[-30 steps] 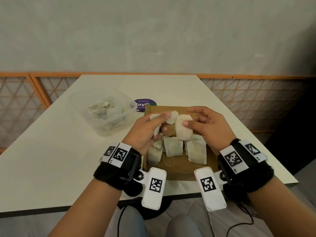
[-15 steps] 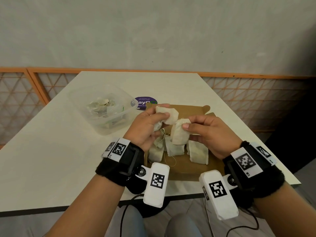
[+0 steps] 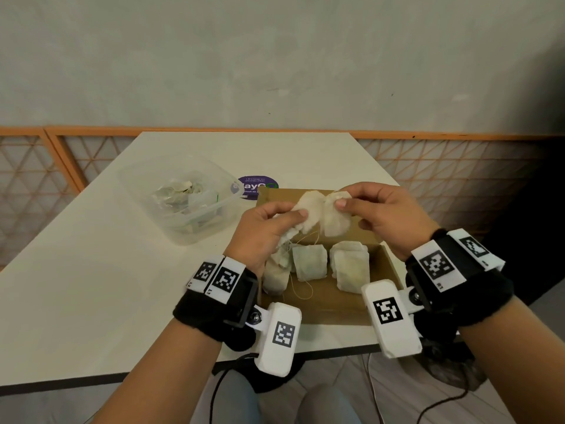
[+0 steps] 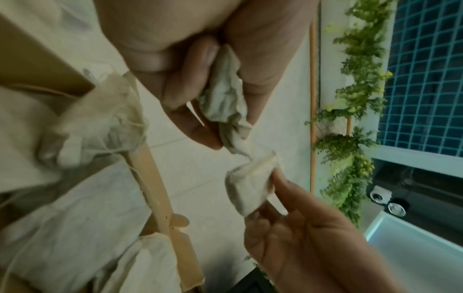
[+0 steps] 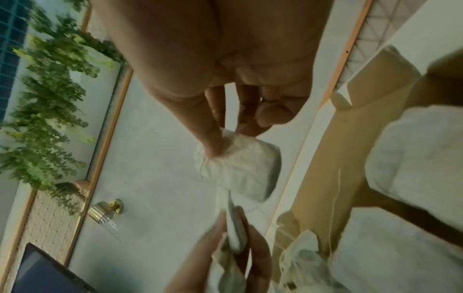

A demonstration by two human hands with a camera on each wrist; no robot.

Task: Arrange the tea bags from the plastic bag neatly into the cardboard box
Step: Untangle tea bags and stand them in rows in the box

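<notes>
**Head view: two tea bags held over the box, their strings apparently tangled**

Head camera, centre of the frame: the left hand (image 3: 266, 228) pinches one tea bag (image 3: 308, 214) between thumb and curled fingers, with a further crumpled bag or two bunched under its palm. The right hand (image 3: 388, 218) pinches a second tea bag (image 3: 334, 221) by its upper corner. The two bags touch each other above the far part of the cardboard box (image 3: 324, 304). Thin strings hang from the left hand's bunch toward the bags below.

In the box, lower centre, three tea bags (image 3: 310, 261) lie roughly side by side, the leftmost partly hidden by the left wrist. At upper left of centre, on the white table (image 3: 91, 270), sits the clear plastic container (image 3: 180, 200), with some crumpled contents in it; whether those are more tea bags is hard to tell.

The step in hand looks like separating the held bags before placing them. Next, the hands would likely need to pull gently apart, freeing the strings without tearing the paper, then lay one bag flat beside the row in the box's bare right-hand or near area.
</notes>
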